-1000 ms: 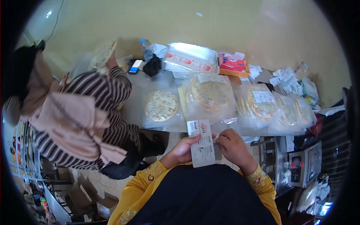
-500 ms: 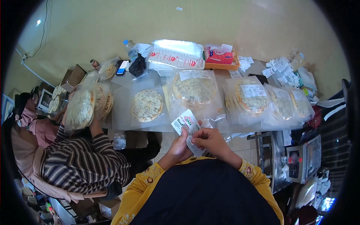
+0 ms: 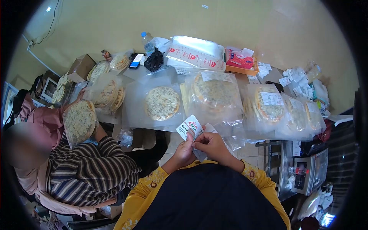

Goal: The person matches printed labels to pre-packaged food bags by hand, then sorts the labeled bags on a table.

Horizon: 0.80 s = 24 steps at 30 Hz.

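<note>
My left hand (image 3: 181, 154) holds a strip of printed labels (image 3: 186, 125), with the thumb pressed on its face. The upper label reads "Beef" beside a red pizza logo. Closed in a pinch, my right hand (image 3: 215, 145) grips the strip's right side, and its fingers hide part of the paper. Beyond my hands, a bagged pizza (image 3: 162, 102) lies flat on the table. To its right sits a stack of bagged pizzas (image 3: 215, 92) with a white label on the top bag.
At the left, a co-worker in a striped sleeve (image 3: 111, 153) holds a bagged pizza (image 3: 79, 120). More labelled pizzas (image 3: 264, 107) lie at the right. Behind stand a white tray (image 3: 224, 57), a tissue pack (image 3: 240, 58), a phone (image 3: 136, 60) and a bottle (image 3: 147, 42).
The view has turned slightly left. My hands stay together on the labels, with the lower part now more covered. The co-worker's pizza has come down, away from the pile.
</note>
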Tool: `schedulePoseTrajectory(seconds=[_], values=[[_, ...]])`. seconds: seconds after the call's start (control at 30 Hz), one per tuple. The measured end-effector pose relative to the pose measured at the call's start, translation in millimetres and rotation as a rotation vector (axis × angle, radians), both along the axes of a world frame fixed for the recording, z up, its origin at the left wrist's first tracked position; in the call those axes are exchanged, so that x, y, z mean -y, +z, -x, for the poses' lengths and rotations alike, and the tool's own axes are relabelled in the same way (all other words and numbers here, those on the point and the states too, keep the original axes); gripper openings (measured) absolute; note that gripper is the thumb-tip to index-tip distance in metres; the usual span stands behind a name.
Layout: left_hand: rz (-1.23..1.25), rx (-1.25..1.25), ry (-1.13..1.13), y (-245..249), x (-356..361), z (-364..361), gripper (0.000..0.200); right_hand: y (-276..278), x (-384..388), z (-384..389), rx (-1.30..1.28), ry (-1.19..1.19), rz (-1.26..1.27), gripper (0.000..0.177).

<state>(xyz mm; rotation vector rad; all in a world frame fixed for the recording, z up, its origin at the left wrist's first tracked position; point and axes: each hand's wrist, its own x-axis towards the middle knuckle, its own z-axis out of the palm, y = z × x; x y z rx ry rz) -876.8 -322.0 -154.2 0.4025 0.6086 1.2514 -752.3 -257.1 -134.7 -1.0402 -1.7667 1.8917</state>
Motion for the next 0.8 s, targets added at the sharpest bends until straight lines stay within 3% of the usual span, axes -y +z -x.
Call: schedulePoseTrajectory(seconds=[0.1,0.2,0.4,0.5,0.63,0.8], values=[[0.011,0.072,0.065,-15.9,14.4,17.0,0.073,8.7,9.7,19.6,0.176,-0.004,-0.228,0.033],[-0.010,0.079,0.085,-29.9,32.1,42.1,0.063,-14.9,16.3,37.5,0.125,-0.110,-0.562,0.040],[0.209,0.171,0.158,-57.6,70.8,87.8,0.049,-81.7,30.6,80.5,-0.069,-0.052,0.088,0.029],[0.306,0.060,0.194,-80.4,92.3,105.5,0.042,-82.9,37.9,101.5,0.069,0.037,0.228,0.024],[0.427,-0.036,0.249,-94.5,111.2,123.4,0.038,-134.5,54.7,121.4,-0.016,0.061,0.327,0.017],[0.507,0.083,0.337,-115.9,120.0,133.8,0.038,-159.8,55.1,131.7,0.119,0.053,0.377,0.012]])
